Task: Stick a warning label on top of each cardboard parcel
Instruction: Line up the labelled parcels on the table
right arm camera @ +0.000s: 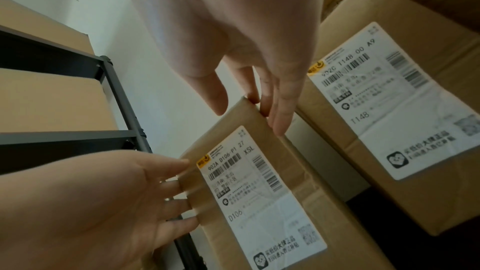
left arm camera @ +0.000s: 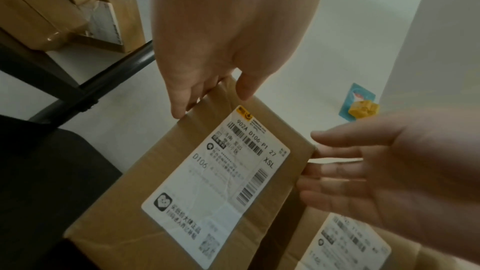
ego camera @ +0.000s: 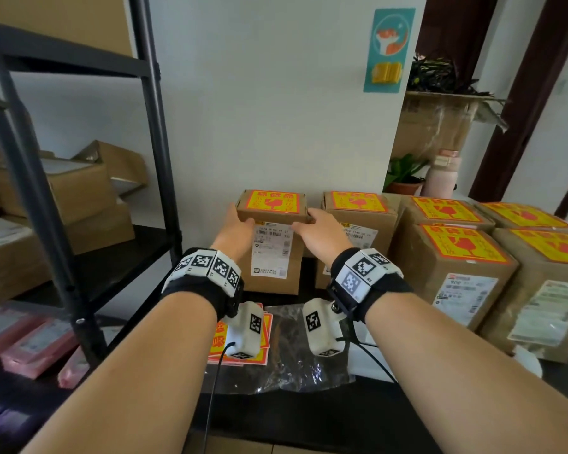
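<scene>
Both arms reach forward, left hand [ego camera: 236, 231] and right hand [ego camera: 320, 231] with fingers nearly straight.

1. The brown cardboard parcel [ego camera: 271, 247] looks matt, with clear glossy tape along its edges.
2. Its white paper shipping label [left arm camera: 218, 184] is smooth and slightly creased.
3. The yellow-and-red warning label [ego camera: 274, 201] appears smooth.
4. The crumpled clear plastic bag [ego camera: 292, 352] is shiny.
5. The black metal shelf frame [ego camera: 158, 132] looks matt.

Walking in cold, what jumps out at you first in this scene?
The bright yellow-and-red warning labels topping a row of cardboard parcels along the wall. Next, the left hand and right hand, fingers straight, flanking the upper corners of the leftmost parcel. A stack of spare labels lies nearer, under the left wrist.
</scene>
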A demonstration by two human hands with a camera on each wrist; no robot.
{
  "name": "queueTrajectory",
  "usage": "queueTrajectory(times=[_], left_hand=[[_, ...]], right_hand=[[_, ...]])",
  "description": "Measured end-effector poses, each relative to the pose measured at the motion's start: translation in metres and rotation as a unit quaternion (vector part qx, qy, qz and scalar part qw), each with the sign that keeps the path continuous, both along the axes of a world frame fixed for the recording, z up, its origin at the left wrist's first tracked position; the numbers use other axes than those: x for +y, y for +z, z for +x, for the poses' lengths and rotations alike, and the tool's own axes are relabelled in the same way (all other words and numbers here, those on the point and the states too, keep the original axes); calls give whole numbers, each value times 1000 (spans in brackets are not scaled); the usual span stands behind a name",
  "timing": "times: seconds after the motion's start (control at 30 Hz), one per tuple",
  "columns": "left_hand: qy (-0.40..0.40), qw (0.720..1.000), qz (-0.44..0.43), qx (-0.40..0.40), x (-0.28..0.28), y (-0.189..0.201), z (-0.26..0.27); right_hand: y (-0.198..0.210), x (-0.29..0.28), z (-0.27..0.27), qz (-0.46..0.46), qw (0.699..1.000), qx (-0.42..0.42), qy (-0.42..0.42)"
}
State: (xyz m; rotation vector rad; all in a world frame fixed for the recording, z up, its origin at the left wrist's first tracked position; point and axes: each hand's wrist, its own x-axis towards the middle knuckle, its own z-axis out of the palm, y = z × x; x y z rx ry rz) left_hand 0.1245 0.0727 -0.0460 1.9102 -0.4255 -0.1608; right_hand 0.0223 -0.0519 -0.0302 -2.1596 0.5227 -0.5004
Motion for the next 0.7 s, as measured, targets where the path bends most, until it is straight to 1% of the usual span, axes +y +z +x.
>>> queueTrajectory(times=[0.03,0.1,0.13,0.17,0.2,0.27,0.33,0.37,0.4,0.43,0.5,0.57,0.63,0.7], left_hand=[[5,1000,4,-2,-1,-2,2],[49,997,40,-35,-4,-2,-1],[75,992,73,-72,-5,-1,-5],[95,981,109,-126,-6,0,-10],[104,967,137,-188,-8,2,-17],[95,933,167,-305,-14,3,-25],[74,897,195,-390,-26,1,-32],[71,880,213,-419,-32,0,-37],[70,869,231,-431,-39,-1,-42],[66,865,246,-432,-44,-2,-46],[48,866,269,-418,-52,-6,-48],[32,878,268,-396,-56,-8,-44],[22,889,261,-375,-57,-9,-39],[19,894,264,-362,-56,-10,-34]], right_hand=[[-1,-2,-2,-4,1000,-4,2],[-1,-5,-4,-7,1000,-20,-10],[-2,-9,-4,-13,999,-32,-25],[-1,-13,-4,-19,998,-47,-40],[-1,-18,-4,-27,996,-58,-59],[0,-29,-7,-44,991,-86,-94],[3,-38,-12,-69,982,-116,-130],[4,-43,-15,-95,977,-119,-152],[6,-47,-18,-128,971,-103,-173],[7,-52,-22,-164,966,-74,-187],[7,-63,-28,-210,959,6,-191],[2,-75,-29,-232,955,71,-173],[-3,-81,-26,-237,955,95,-151],[-7,-82,-22,-239,958,81,-138]])
